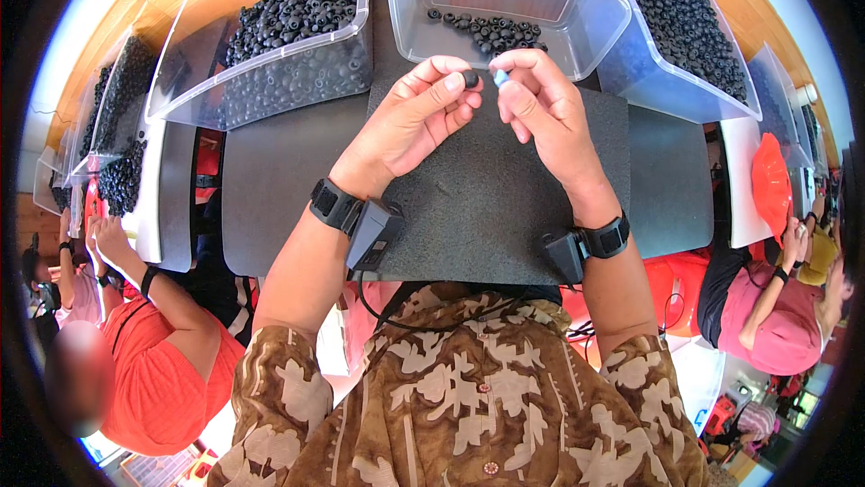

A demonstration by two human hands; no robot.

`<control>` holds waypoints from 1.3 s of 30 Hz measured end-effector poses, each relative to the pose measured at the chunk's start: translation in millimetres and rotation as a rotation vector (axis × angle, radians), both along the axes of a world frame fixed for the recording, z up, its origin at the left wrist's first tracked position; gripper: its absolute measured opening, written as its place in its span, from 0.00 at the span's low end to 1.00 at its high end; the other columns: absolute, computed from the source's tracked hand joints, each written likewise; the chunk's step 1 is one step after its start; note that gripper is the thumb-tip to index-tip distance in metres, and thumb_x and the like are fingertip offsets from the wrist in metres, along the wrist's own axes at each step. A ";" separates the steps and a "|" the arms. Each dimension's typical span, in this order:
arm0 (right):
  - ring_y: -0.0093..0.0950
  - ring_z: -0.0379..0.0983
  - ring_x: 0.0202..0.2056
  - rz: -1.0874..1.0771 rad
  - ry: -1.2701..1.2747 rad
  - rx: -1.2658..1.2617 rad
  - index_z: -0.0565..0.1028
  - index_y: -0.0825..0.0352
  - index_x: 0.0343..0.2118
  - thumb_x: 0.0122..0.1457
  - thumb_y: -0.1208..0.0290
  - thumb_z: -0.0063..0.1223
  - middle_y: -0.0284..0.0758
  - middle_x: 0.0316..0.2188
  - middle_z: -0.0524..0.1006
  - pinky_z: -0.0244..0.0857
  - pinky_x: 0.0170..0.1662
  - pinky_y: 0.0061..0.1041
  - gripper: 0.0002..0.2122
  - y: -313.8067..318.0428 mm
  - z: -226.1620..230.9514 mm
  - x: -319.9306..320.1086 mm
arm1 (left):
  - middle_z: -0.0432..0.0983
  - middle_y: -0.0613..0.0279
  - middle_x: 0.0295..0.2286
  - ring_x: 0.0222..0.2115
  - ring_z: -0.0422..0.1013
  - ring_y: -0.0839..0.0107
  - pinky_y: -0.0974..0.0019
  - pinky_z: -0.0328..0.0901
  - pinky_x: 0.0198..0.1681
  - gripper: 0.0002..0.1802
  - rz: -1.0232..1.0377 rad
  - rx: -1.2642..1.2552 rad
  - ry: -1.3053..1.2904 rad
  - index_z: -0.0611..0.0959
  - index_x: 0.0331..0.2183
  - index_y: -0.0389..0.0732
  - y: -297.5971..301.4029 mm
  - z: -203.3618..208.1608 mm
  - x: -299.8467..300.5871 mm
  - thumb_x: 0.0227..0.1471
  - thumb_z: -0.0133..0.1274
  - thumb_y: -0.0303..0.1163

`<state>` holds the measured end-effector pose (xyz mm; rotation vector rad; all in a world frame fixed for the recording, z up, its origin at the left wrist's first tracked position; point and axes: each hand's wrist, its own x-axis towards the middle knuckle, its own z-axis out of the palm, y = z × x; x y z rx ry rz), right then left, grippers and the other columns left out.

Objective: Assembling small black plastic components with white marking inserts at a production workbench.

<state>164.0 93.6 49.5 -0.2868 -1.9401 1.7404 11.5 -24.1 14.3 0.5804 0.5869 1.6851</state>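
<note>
Pinched between the thumb and fingers of my left hand (416,119) is a small round black piece (470,79). Close by on the right, my right hand (548,116) grips a small light-blue piece (501,78) between thumb and forefinger. A narrow gap separates the two pieces. Both hands are raised over the dark table mat (487,190), just in front of a clear plastic bin (410,23). Loose black ring-like pieces (505,34) with holes lie in that bin.
A clear bin (270,81) heaped with black pieces stands at the left, and another full bin (671,81) at the right. A red dish-like object (771,185) is further right. Co-workers sit on both sides, one in an orange-red top (167,379), another in pink (775,316).
</note>
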 end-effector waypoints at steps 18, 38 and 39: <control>0.12 0.62 0.23 0.076 -0.121 0.087 0.71 0.64 0.47 0.57 0.69 0.53 0.24 0.18 0.69 0.57 0.28 0.15 0.15 -5.3 5.6 -0.8 | 0.72 0.68 0.32 0.33 0.71 0.80 0.75 0.69 0.39 0.07 -0.019 0.048 -0.036 0.76 0.39 0.42 0.7 -5.6 -4.8 0.56 0.50 0.29; 0.11 0.62 0.23 0.097 -0.128 0.042 0.71 0.65 0.46 0.58 0.69 0.54 0.23 0.19 0.67 0.56 0.28 0.14 0.14 -3.9 5.7 -0.9 | 0.72 0.66 0.38 0.34 0.69 0.80 0.75 0.67 0.41 0.07 -0.027 0.034 0.020 0.75 0.37 0.44 -1.0 -5.1 -6.2 0.55 0.52 0.31; 0.11 0.62 0.23 0.099 -0.133 0.027 0.71 0.65 0.46 0.58 0.69 0.54 0.23 0.19 0.67 0.56 0.27 0.13 0.14 -4.6 5.8 -0.7 | 0.72 0.66 0.38 0.34 0.69 0.80 0.75 0.67 0.41 0.07 -0.026 0.036 0.022 0.75 0.37 0.44 -1.3 -6.2 -5.9 0.55 0.52 0.31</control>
